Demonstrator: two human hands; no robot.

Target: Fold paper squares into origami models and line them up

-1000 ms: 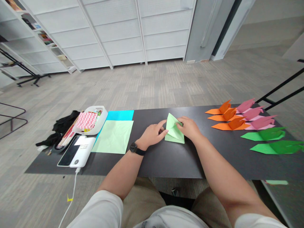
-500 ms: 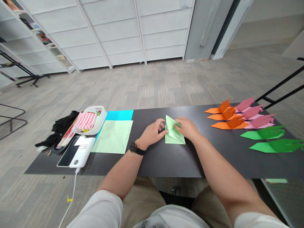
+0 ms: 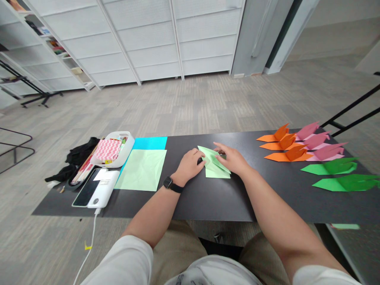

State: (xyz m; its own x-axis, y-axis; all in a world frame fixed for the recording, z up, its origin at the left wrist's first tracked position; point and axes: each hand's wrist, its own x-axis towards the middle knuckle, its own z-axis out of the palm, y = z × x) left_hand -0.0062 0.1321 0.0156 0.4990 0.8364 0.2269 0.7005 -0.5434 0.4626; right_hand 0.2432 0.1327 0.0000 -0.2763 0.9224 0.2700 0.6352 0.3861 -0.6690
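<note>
The person's left hand [image 3: 191, 165] curls at the left edge of a light-green, partly folded paper [image 3: 211, 161], which lies mid-table on the dark, smooth tabletop [image 3: 213, 202]. The right hand [image 3: 234, 159] sits at its right edge, fingers loosely spread, thumb near the raised flap; whether either hand pinches the paper cannot be told. A hand on each side probably steadies so light a sheet. Flat, square light-green paper [image 3: 141, 170] lies left, seemingly for easy reach; pointed orange paper figures [image 3: 286, 155], pink paper figures [image 3: 324, 152] and green paper figures [image 3: 329, 166] sit right, apparently clear of the elbows
</note>
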